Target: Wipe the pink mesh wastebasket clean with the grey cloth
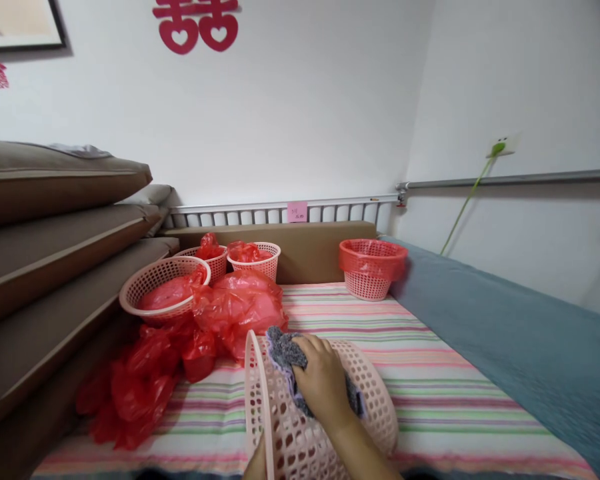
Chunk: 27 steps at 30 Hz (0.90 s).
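Note:
A pale pink plastic basket [307,433] with a mesh wall lies tilted on its side in front of me, its opening to the left. My right hand [323,377] is closed on a grey cloth [283,350] with a purple edge and presses it against the basket's outer wall. At the bottom, my left hand [257,462] holds the basket at its rim; most of its fingers are hidden behind the mesh. Just beyond the basket, to the left, lie crumpled red plastic bags [240,303].
Three pink baskets with red plastic inside, one a wide basket [130,293], stand at the left. Another basket [367,283], wrapped in red plastic, stands back right on the striped sheet [445,373]. Stacked cushions [70,267] border the left; a blue-grey padded side [520,320] borders the right.

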Each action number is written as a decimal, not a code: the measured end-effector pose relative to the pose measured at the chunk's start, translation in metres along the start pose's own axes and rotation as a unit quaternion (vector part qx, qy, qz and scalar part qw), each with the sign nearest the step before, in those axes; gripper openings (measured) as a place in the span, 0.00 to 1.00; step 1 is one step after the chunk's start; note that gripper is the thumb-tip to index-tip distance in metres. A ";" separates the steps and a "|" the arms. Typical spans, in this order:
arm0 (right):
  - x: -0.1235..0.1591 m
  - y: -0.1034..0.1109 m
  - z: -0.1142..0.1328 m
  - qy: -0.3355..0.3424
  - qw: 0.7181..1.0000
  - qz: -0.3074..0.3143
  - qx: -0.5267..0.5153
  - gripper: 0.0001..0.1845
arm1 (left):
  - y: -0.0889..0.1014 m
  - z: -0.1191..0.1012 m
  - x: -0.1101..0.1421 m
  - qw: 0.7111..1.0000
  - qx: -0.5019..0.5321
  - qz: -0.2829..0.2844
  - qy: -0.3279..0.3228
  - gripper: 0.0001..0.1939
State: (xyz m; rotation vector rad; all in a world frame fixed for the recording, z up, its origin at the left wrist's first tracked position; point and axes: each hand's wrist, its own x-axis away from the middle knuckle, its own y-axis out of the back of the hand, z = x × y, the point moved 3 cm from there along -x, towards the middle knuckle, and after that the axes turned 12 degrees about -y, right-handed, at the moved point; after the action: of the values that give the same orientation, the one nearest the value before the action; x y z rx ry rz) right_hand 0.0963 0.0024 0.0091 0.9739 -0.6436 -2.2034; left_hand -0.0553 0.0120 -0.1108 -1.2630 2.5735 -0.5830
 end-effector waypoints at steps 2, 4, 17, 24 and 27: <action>0.012 0.002 -0.005 0.011 1.000 -0.010 -0.007 0.24 | -0.015 -0.013 -0.005 0.999 0.013 0.009 -0.041 0.40; 0.025 0.005 -0.011 0.035 0.999 -0.031 -0.014 0.26 | -0.029 -0.029 -0.007 0.994 0.030 0.030 -0.100 0.37; 0.025 0.010 -0.008 0.079 0.995 -0.056 -0.031 0.28 | -0.011 -0.015 -0.004 0.974 -0.032 0.197 -0.107 0.44; 0.057 -0.028 -0.001 0.096 0.994 -0.035 -0.041 0.33 | 0.021 0.005 -0.009 0.984 -0.073 0.159 -0.041 0.31; 0.069 -0.027 -0.003 0.120 0.991 -0.047 -0.032 0.32 | 0.017 -0.008 0.003 0.988 -0.069 0.127 -0.057 0.33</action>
State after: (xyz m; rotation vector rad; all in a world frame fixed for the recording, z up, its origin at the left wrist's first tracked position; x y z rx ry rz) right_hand 0.0530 -0.0289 -0.0418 1.2350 -0.4212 -2.1276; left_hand -0.0724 0.0208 -0.1108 -0.9521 2.6568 -0.2788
